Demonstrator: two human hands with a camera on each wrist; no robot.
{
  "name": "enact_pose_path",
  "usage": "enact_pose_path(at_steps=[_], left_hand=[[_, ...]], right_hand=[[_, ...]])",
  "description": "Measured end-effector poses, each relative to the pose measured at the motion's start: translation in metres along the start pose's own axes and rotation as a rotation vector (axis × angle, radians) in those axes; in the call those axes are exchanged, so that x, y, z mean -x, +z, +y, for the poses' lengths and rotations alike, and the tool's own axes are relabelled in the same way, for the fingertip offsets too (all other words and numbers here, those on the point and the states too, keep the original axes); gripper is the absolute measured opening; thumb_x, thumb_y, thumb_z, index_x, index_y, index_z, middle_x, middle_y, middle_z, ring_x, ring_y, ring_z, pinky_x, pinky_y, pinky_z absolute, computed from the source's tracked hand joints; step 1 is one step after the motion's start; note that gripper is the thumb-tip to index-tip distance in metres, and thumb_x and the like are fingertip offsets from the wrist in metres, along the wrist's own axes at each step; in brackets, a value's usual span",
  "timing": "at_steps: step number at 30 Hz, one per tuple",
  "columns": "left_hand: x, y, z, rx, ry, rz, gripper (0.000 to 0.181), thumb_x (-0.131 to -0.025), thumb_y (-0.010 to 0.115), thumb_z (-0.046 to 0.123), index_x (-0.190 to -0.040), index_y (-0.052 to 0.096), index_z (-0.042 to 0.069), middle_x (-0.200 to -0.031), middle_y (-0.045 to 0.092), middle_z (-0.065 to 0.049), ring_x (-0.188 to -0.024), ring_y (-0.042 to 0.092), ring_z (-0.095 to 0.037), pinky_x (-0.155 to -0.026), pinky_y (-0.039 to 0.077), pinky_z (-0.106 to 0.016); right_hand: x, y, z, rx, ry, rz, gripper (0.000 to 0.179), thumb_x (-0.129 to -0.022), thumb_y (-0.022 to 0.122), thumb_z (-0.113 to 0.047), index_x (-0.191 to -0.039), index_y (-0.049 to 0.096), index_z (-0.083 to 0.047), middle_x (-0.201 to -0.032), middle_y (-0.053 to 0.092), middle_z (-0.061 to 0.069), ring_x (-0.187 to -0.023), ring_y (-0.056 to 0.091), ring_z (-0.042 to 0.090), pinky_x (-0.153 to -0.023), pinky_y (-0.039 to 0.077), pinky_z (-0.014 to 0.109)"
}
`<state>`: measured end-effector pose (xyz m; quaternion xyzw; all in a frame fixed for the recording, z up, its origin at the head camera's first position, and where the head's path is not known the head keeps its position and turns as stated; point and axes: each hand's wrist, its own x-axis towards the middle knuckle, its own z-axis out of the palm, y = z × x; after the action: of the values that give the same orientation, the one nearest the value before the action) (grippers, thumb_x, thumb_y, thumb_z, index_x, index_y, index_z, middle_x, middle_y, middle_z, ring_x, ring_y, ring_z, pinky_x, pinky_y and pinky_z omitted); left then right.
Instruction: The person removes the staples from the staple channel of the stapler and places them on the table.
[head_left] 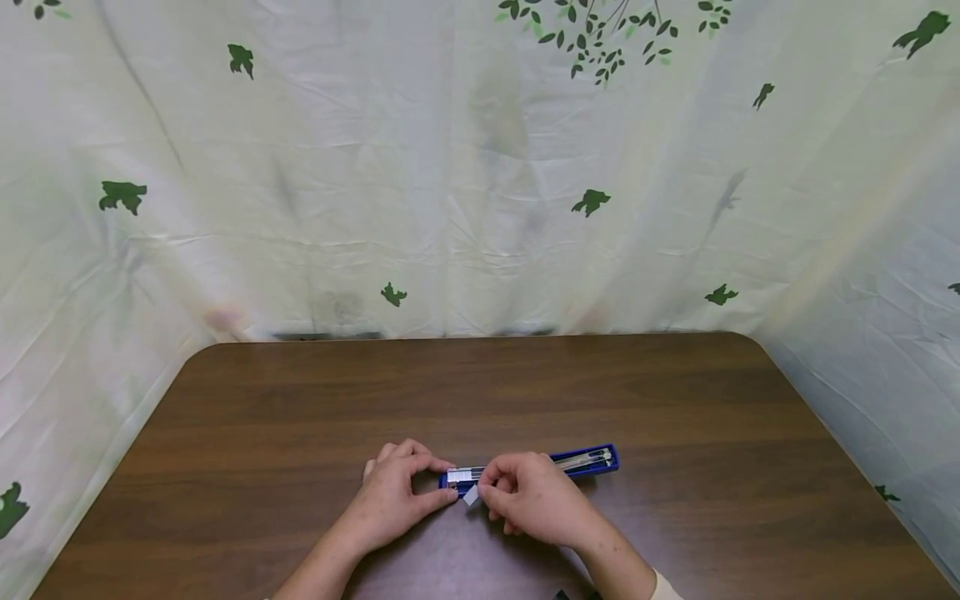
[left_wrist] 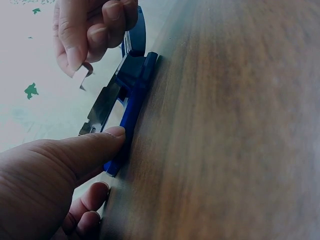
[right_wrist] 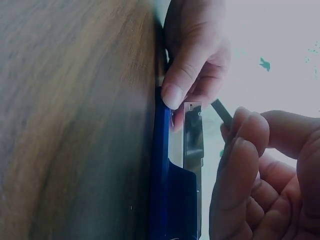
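A blue stapler (head_left: 612, 458) lies opened out flat on the table, its metal magazine (right_wrist: 193, 132) exposed. My left hand (head_left: 390, 496) holds the stapler's left end between thumb and forefinger. In the left wrist view, that thumb presses the blue base (left_wrist: 132, 112). Over the stapler, my right hand (head_left: 536, 498) pinches a short silver strip of staples (head_left: 471, 496) between thumb and forefinger. The right wrist view shows the strip (right_wrist: 221, 112) beside the magazine, apart from it. My right hand covers the stapler's middle in the head view.
The brown wooden table (head_left: 300, 400) spreads around both hands. A pale curtain (head_left: 450, 167) with green leaf prints hangs behind and along both sides. A small dark object (head_left: 561, 595) shows at the bottom edge, near my right forearm, mostly out of frame.
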<state>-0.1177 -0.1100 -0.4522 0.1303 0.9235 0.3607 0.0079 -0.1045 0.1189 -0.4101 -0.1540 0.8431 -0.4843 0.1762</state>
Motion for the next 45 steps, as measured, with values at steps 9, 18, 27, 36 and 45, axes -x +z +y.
enact_pose_path(at_steps=[9,18,27,36,45], left_hand=[[0.001,0.001,0.000,-0.009,-0.003,0.004,0.024,-0.077,0.089,0.039,-0.097,0.076,0.041,-0.093,0.057,0.024,-0.096,0.047,-0.008,-0.083,0.029,-0.034],[0.001,0.003,-0.001,-0.017,0.001,0.015,0.025,-0.077,0.090,0.036,-0.097,0.077,0.041,-0.093,0.057,0.025,-0.095,0.048,-0.006,-0.083,0.029,-0.033],[0.001,0.003,-0.002,-0.014,0.003,0.016,0.025,-0.076,0.090,0.037,-0.098,0.077,0.041,-0.093,0.057,0.024,-0.095,0.048,-0.006,-0.083,0.029,-0.033],[0.000,0.002,-0.002,-0.017,-0.001,0.013,0.025,-0.077,0.090,0.035,-0.098,0.078,0.039,-0.093,0.057,0.025,-0.095,0.048,-0.006,-0.083,0.029,-0.033],[-0.001,0.003,-0.002,-0.019,0.004,0.016,0.025,-0.076,0.090,0.034,-0.098,0.078,0.037,-0.093,0.057,0.024,-0.095,0.048,-0.006,-0.083,0.029,-0.033]], right_hand=[[0.004,0.007,0.001,0.047,-0.025,-0.155,0.015,-0.096,0.070,-0.017,-0.081,0.069,-0.014,-0.059,0.059,-0.008,-0.046,0.055,0.005,-0.049,0.046,0.022],[0.007,0.017,0.003,0.139,-0.061,-0.249,0.018,-0.096,0.070,-0.016,-0.077,0.069,-0.019,-0.055,0.059,-0.012,-0.043,0.053,-0.003,-0.054,0.045,0.018],[0.007,0.019,0.003,0.146,-0.039,-0.279,0.017,-0.095,0.071,-0.015,-0.079,0.070,-0.019,-0.056,0.059,-0.012,-0.044,0.054,-0.002,-0.055,0.047,0.018],[0.008,0.020,0.002,0.171,-0.015,-0.294,0.018,-0.094,0.071,-0.014,-0.077,0.068,-0.020,-0.056,0.058,-0.014,-0.044,0.055,-0.003,-0.053,0.045,0.018],[0.007,0.020,0.003,0.202,-0.010,-0.282,0.017,-0.093,0.073,-0.014,-0.078,0.070,-0.021,-0.056,0.060,-0.014,-0.044,0.055,-0.002,-0.052,0.044,0.019]])
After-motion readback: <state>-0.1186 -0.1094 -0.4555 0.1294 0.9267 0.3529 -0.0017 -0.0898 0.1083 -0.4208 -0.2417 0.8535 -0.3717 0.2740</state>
